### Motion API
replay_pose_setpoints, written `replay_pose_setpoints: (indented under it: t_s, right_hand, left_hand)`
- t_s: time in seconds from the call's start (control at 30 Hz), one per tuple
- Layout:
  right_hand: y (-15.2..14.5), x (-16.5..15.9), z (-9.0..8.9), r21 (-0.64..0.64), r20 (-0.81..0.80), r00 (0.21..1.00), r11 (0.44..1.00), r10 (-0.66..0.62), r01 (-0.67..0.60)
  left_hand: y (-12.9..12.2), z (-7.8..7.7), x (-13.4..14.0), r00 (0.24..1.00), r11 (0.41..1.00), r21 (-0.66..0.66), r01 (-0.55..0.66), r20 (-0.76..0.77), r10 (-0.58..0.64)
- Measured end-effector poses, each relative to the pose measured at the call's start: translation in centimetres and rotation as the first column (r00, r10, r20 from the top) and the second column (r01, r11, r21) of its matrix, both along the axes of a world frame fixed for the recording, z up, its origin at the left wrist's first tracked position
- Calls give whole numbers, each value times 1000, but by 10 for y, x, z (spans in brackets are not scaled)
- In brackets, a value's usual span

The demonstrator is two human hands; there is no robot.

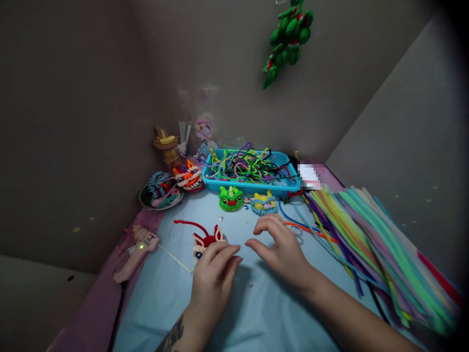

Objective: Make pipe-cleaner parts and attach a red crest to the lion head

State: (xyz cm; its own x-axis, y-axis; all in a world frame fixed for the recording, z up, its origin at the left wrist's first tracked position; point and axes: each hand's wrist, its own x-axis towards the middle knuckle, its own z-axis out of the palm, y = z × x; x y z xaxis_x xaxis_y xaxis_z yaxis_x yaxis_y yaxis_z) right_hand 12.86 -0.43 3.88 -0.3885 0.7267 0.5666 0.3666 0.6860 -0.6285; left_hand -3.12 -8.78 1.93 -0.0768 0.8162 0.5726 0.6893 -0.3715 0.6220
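My left hand [215, 273] is closed in a pinch above the blue cloth, fingertips and thumb drawn close together. Whatever it may hold is hidden or too small to make out. Facing it, my right hand [284, 252] has its thumb and fingers curved apart with nothing seen between them. Just behind the left hand lies a red and cream pipe-cleaner animal head [209, 239] with upright ears and a dark eye, partly covered by that hand. A long red pipe-cleaner strand [190, 223] runs from it to the left.
At the back stands a blue tray [252, 187] of tangled pipe cleaners, with green [230, 199] and blue-yellow [264, 203] heads before it. Pipe-cleaner bundles [381, 244] lie right. On the left are a pink glue gun [137, 256], a white stick [176, 259] and a metal bowl [161, 206].
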Motion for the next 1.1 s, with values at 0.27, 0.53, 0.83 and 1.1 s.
replay_pose_setpoints:
  t_s: [0.27, 0.53, 0.83, 1.1]
  right_hand:
    - [-7, 5, -13, 183, 25, 998, 981, 55, -59]
    - [-5, 8, -17, 194, 47, 997, 979, 58, -66]
    - [-2, 9, -17, 234, 29, 998, 971, 48, -53]
    - [-2, 13, -19, 309, -50, 997, 950, 59, -41]
  left_hand:
    - [4, 0, 5, 994, 997, -2, 74, -85, -74]
    - [4, -3, 1, 985, 990, -76, 117, -116, -126]
    - [0, 1, 0, 989, 983, -113, 144, -18, -147]
    - [-7, 3, -1, 951, 974, -197, 114, -261, -164]
